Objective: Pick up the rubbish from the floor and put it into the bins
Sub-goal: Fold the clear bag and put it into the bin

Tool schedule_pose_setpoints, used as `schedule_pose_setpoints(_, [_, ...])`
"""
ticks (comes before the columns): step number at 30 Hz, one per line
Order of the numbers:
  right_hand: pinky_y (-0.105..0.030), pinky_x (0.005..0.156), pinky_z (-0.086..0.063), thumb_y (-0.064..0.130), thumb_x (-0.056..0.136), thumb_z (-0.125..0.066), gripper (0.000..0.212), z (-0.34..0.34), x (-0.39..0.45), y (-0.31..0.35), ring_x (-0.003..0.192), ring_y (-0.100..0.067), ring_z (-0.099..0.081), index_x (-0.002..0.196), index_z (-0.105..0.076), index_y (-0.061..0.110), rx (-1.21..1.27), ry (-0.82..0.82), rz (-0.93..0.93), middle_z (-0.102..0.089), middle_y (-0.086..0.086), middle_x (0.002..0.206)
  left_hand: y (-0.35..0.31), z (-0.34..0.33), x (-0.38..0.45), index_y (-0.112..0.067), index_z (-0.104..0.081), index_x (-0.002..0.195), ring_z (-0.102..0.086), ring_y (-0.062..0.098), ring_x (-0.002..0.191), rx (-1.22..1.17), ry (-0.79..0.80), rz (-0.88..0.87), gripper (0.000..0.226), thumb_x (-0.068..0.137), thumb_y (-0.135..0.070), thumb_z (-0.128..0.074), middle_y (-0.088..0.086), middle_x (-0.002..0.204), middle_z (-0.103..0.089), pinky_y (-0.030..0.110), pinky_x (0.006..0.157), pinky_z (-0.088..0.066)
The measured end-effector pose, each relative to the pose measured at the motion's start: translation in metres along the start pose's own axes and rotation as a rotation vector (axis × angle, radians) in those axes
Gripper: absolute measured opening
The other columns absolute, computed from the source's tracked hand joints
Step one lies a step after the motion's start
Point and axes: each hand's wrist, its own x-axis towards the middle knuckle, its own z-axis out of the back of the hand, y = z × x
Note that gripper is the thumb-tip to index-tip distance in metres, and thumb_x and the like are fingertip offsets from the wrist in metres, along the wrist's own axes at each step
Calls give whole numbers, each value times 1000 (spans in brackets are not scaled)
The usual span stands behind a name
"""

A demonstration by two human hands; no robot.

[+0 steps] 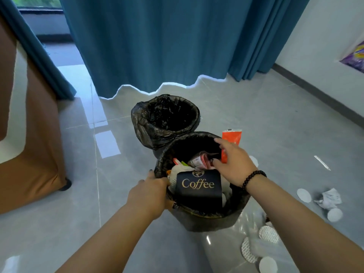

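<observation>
Two bins lined with black bags stand on the tiled floor. The near bin point(204, 220) holds a dark blue "Coffee" box point(199, 189) and several wrappers. The far bin point(146, 133) looks empty. My left hand point(150, 196) grips the near bin's left rim. Over the bin's right side, my right hand point(234, 164) holds an orange packet point(230, 137) upright. A crumpled white paper point(328, 198) and several white round discs point(268, 234) lie on the floor to the right.
A brown covered sofa point(29, 154) stands at the left. Blue curtains point(157, 42) hang behind the bins. A white wall with a dark skirting point(323, 95) runs along the right, and a purple package point(354, 58) sits at the far right edge.
</observation>
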Motion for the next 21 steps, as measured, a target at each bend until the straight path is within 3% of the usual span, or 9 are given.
schedule_pose_setpoints(3, [-27, 93, -43, 19, 84, -62, 44, 28, -5, -16, 110, -22, -56, 127, -54, 23, 8, -85, -85, -58, -4, 126, -10, 4, 7, -33, -38, 139, -18, 42, 142, -8, -1, 29, 65, 83, -48, -66, 16, 157, -4, 50, 108, -36])
schedule_pose_setpoints(7, [-24, 89, -41, 20, 84, -63, 30, 54, -20, -47, 105, -22, -60, 114, -63, 16, 91, -148, -303, -63, -3, 116, -21, 22, 17, -28, -29, 144, 9, 41, 145, -147, 32, 47, 77, 80, -41, -70, 17, 158, 10, 48, 116, -19])
schedule_pose_setpoints(9, [-27, 93, -44, 18, 83, -64, 21, 62, -29, -70, 104, -24, -61, 104, -66, 16, 205, -168, -447, -66, -4, 110, -36, 29, 16, -25, -32, 141, 12, 38, 145, -203, -48, 36, 73, 79, -32, -69, 17, 158, 10, 46, 117, -14])
schedule_pose_setpoints(11, [-40, 93, -51, 15, 81, -65, 3, 68, -35, -88, 97, -29, -65, 82, -66, 18, 384, -194, -585, -69, -6, 99, -53, 32, 11, -25, -36, 138, 13, 35, 146, -243, -167, 0, 67, 79, -28, -68, 16, 158, 10, 44, 118, -10])
schedule_pose_setpoints(12, [-44, 89, -54, 12, 82, -64, 8, 71, -38, -98, 93, -30, -66, 75, -64, 17, 486, -209, -646, -69, -8, 92, -64, 33, 8, -25, -38, 136, 13, 34, 146, -265, -227, -16, 64, 79, -25, -68, 15, 159, 9, 44, 118, -10])
schedule_pose_setpoints(15, [-42, 77, -57, 5, 85, -57, 7, 67, -38, -120, 78, -30, -66, 83, -63, 7, 764, -216, -809, -67, -18, 94, -89, 28, -2, -24, -43, 131, 9, 31, 146, -298, -346, -76, 57, 79, -23, -67, 11, 159, 1, 44, 117, -12])
schedule_pose_setpoints(18, [-35, 63, -56, 3, 85, -55, 22, 56, -34, -135, 78, -29, -65, 106, -58, 3, 942, -148, -874, -62, -16, 101, -128, 23, -18, -27, -43, 132, 6, 30, 146, -225, -259, -138, 56, 81, -25, -65, 6, 159, -5, 43, 117, -12])
schedule_pose_setpoints(19, [-38, 64, -58, 4, 83, -55, 23, 50, -32, -138, 79, -30, -66, 105, -58, 2, 934, -130, -868, -63, -15, 97, -140, 23, -23, -29, -42, 133, 6, 29, 146, -191, -209, -166, 55, 83, -27, -64, 4, 159, -5, 43, 118, -10])
schedule_pose_setpoints(21, [-47, 76, -58, 6, 81, -54, 8, 38, -28, -146, 81, -32, -67, 86, -60, 3, 810, -67, -818, -65, -14, 84, -165, 30, -29, -28, -41, 136, 5, 28, 146, -87, -118, -226, 53, 87, -30, -61, 0, 158, -7, 43, 119, -7])
